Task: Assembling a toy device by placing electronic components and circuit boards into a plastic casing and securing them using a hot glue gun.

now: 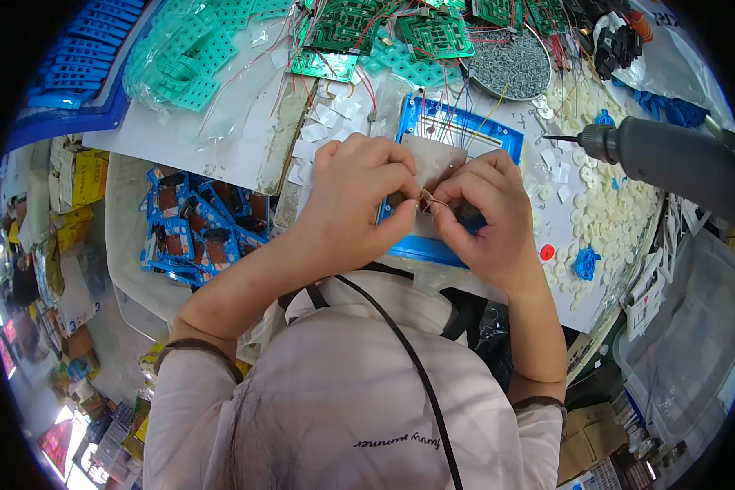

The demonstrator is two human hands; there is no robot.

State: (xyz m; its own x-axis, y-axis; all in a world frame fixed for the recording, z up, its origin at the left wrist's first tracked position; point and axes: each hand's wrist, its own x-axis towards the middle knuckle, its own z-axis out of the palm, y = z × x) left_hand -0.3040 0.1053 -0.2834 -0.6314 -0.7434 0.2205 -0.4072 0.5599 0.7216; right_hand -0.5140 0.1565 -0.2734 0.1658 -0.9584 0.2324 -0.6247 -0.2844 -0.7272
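Pinching thin wires (425,198) between thumbs and forefingers, the left hand (359,200) and right hand (483,211) meet above one blue frame (429,250); each has its fingers curled and tips nearly together, but how many wires they grip is hard to make out. The frame lies on the table (229,159), partly hidden by both hands and one pale panel (429,155). Left of the frame, one whitish bin (128,249) holds blue housings (208,233) that overlap too much to count. Right of it are one red cap (547,252), two blue plastic pieces (586,264) and countless pale discs (604,208). One electric screwdriver (670,155) points toward the frame from the right, its rear lost in the dark rim. Beyond the frame stand one round bowl (498,95) of small grey parts (510,61) and at least four green circuit boards (437,34), some cut off above. Beyond and left, teal pads (196,86) lie partly under clear plastic; past them, one blue tray (65,122) is cut off.
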